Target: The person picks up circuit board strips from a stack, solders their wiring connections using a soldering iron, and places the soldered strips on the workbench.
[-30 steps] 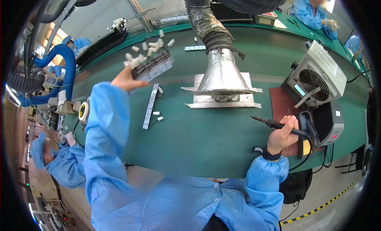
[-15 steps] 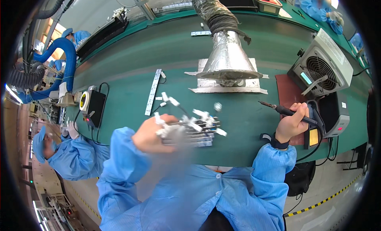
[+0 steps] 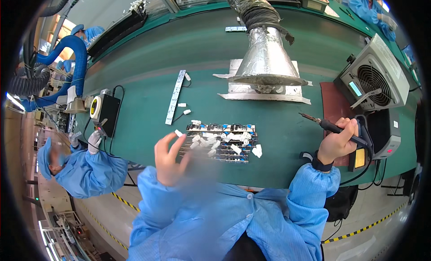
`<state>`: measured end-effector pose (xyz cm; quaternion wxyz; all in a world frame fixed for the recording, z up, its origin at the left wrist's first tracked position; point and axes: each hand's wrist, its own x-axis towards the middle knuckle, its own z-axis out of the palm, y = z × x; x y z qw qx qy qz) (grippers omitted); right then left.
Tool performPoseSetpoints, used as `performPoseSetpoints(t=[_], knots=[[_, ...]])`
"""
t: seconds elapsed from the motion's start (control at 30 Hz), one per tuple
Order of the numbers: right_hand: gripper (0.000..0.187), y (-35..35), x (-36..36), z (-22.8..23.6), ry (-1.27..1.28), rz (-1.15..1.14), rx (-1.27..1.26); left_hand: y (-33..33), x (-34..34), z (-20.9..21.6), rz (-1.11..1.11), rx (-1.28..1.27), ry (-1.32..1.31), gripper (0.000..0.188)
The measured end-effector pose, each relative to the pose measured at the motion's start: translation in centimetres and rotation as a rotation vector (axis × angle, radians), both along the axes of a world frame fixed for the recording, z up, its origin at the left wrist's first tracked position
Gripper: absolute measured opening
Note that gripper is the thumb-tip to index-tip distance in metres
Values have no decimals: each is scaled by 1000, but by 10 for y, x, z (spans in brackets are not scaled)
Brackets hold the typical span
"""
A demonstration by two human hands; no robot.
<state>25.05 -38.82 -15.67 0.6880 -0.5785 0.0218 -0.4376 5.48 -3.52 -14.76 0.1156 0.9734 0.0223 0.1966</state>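
Observation:
My right hand (image 3: 337, 142), with a dark strap at its wrist, grips a soldering iron (image 3: 332, 126). The iron's tip points up and left, in the air over the green mat. My left hand (image 3: 169, 158) is at the left end of a group of circuit boards (image 3: 215, 158), its thumb and fingers apart. A small white connector (image 3: 179, 133) shows by its fingertips; whether they touch it I cannot tell. Several white connectors (image 3: 236, 149) lie across the boards. A blurred grey shape in front hides part of my left hand and wrist.
A long white strip board (image 3: 175, 97) lies on the mat (image 3: 139, 88), wired connectors beside it. A foil-covered fume hood (image 3: 268, 59) hangs beyond the boards. At right stand a fan unit (image 3: 370, 81) and a soldering station (image 3: 387, 133). A co-worker (image 3: 96, 173) is at left.
My left hand has come off the boards, drawn back toward me and opened. The boards now lie flat on the mat. My right hand still holds the iron; the view has shifted slightly.

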Motion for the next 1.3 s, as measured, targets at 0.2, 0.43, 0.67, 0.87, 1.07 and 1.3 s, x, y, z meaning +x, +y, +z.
performPoseSetpoints(t=[0.2, 0.43, 0.67, 0.87, 1.07, 1.3], knots=[[34, 2, 1, 3, -15, 27, 44, -86, -19, -10, 208, -369, -68, 65], [37, 4, -1, 7, 4, 13, 34, -80, 19, -40, 187, -261, -68, 73], [37, 2, -2, 7, 0, 24, 65, -47, 69, -25, -207, -520, 48, 80], [38, 0, -2, 6, 5, -1, 55, -77, 42, -3, 105, -476, 97, 76], [36, -1, -4, 8, -63, 46, 157, -114, 47, -2, 156, -467, 54, 94], [39, 4, -9, 14, -18, -135, 166, -119, 83, -8, 263, -260, 78, 105]])
